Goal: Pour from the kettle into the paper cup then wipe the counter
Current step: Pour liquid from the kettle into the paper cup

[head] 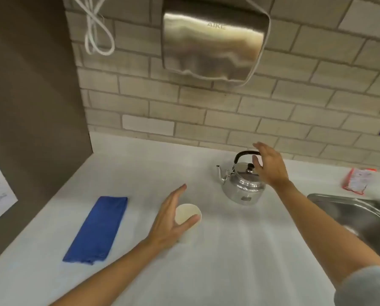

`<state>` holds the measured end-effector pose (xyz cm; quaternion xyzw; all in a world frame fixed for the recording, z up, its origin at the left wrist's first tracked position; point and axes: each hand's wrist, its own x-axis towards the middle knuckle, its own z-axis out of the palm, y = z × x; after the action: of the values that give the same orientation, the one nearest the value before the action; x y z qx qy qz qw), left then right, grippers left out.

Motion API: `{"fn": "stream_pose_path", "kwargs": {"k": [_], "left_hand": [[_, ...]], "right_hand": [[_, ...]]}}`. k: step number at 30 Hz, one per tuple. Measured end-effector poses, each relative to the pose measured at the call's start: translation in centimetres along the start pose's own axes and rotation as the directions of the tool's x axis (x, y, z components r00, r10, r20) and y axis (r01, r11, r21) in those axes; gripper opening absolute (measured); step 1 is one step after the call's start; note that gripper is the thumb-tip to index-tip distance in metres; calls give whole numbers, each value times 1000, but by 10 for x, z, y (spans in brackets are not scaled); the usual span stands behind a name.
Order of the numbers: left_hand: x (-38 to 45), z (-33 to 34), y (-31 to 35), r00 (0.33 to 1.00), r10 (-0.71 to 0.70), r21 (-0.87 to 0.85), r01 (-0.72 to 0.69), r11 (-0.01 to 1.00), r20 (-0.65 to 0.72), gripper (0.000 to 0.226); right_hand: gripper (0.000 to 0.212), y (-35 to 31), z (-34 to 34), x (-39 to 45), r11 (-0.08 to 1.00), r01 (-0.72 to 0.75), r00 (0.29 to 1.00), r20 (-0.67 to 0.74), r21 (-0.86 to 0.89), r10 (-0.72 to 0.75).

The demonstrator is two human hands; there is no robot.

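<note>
A small silver kettle (243, 187) with a black arched handle stands upright on the white counter (239, 250), spout to the left. My right hand (269, 166) hovers open at the handle, fingers spread, not closed on it. A white paper cup (188, 214) stands upright in front of the kettle to the left. My left hand (170, 219) is open around the cup's left side, thumb at its rim, fingers extended. A folded blue cloth (98, 228) lies flat on the counter to the left of the cup.
A steel sink (348, 208) is set into the counter at the right. A red-and-white packet (358, 180) lies behind it. A metal hand dryer (213, 40) hangs on the brick wall above. A grey panel (30, 107) bounds the counter on the left.
</note>
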<state>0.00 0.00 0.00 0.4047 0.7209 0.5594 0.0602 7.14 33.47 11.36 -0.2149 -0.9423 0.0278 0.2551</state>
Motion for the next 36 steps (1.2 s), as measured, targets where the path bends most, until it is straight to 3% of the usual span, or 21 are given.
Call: {"fn": "stream_pose_path", "kwargs": {"k": [3,8,13,19,24,32,36], "left_hand": [[-12,12,-8,991,-93,-136,79,988,-100,100],[-23,21,-18,966,-223,-101,210,972,-134,116],[-30,27,-21,947,-298,-65,292,954,-120,102],[-29,29,-22,952,-273,-32,271,962,-136,92],[-24,29,-21,947,-296,-32,294,955,-127,85],[-17,33,-23,931,-342,0,345,939,-126,81],[-20,33,-25,943,-303,146,323,935,-141,79]], "right_hand": [[45,6,0,2,998,-61,998,20,25,61],[48,11,6,3,985,-166,981,111,48,160],[41,17,17,14,978,-194,978,97,80,187],[21,16,23,26,936,-279,959,113,215,260],[13,21,16,31,955,-238,966,148,178,213],[9,16,-26,27,969,-106,994,59,221,95],[9,8,-46,26,953,-119,990,104,280,93]]}}
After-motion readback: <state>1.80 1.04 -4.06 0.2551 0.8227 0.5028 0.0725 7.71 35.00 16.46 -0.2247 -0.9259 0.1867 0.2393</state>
